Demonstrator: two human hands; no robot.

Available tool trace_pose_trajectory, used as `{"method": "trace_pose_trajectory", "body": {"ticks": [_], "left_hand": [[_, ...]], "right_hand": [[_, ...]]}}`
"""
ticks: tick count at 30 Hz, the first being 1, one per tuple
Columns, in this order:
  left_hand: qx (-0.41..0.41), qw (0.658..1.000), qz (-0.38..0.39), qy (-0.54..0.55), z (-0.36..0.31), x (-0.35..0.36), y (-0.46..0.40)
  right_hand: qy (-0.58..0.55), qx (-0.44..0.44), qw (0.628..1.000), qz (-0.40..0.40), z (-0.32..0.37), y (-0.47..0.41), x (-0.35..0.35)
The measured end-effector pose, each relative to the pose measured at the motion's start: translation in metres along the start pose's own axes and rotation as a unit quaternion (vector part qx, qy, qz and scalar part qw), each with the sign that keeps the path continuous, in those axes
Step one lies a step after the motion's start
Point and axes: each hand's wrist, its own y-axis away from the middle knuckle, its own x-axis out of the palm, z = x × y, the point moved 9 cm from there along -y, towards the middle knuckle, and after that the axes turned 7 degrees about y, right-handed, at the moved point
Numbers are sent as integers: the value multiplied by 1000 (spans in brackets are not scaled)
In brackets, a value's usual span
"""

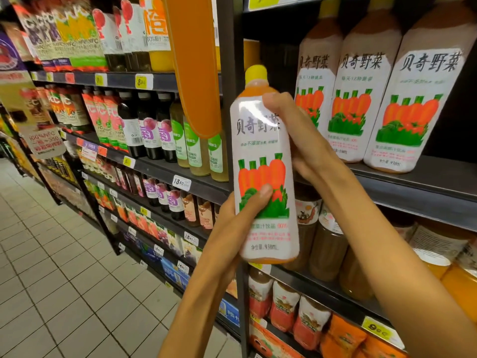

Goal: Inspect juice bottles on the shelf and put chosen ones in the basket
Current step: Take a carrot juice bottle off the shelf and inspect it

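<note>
- Standing upright between both hands, the juice bottle (264, 171) shows orange liquid, a yellow cap and a white sleeve printed with carrots over green leaves.
- Its label reads 贝奇野菜 (partly lost to glare), with 930mL near the base; matching bottles (361, 99) stand on the shelf (426, 182) just beyond the upper fingers.
- Left hand (232, 223) grips the lower half, thumb pressed on the leaves.
- Right hand (296, 135) curls around the upper part from behind.
</note>
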Motion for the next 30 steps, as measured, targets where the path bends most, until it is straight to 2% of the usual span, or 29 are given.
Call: {"method": "trace_pose_trajectory", "body": {"ticks": [4,7,14,20,25,30], "left_hand": [[61,997,-30,-37,-5,-17,-9],[107,990,-33,-80,-6,-24,-13],[154,979,-20,-131,14,-27,-26],[194,972,-75,-108,23,-33,-34],[246,960,-73,-113,14,-34,-33],[245,959,-53,-131,14,-37,-39]], "right_hand": [[45,-24,998,25,12,6,4],[1,-10,999,31,10,12,3],[-76,-50,996,-24,-4,28,-4],[-94,-90,989,-65,2,39,-14],[-44,-108,993,11,21,42,-14],[14,-155,985,77,30,51,-8]]}}
